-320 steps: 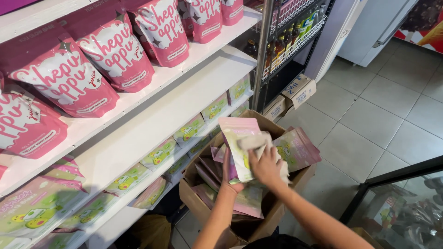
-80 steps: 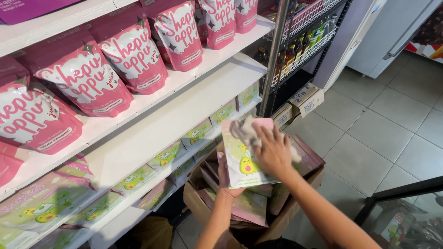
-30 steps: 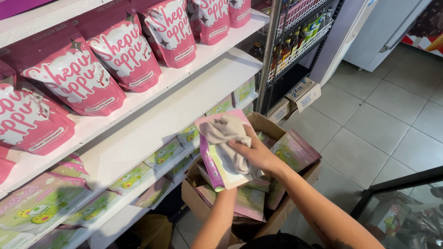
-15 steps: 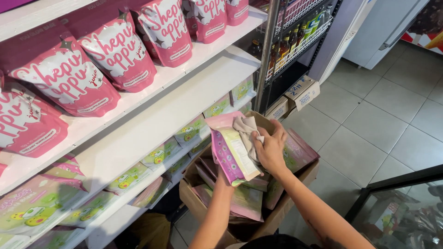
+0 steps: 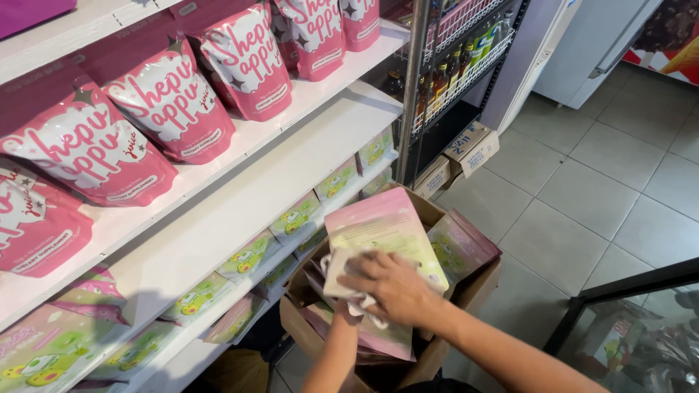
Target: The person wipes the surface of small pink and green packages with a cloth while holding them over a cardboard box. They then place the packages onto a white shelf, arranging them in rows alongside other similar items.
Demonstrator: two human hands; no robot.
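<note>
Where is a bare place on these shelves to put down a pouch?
The middle shelf is bare, between the pink bags above and the green pouches below. The top and lower shelves are crowded. The box is full; both hands work there, the right hand pressing a cloth on the pouch.

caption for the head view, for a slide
Right hand wipes a pink pouch with a cloth above an open cardboard box.

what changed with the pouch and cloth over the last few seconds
The right hand slid the cloth from the pouch's top down to its lower end. The pouch tipped flatter, its back now facing up. The left hand keeps holding it from below, mostly hidden. The box and shelf bags stayed put.
</note>
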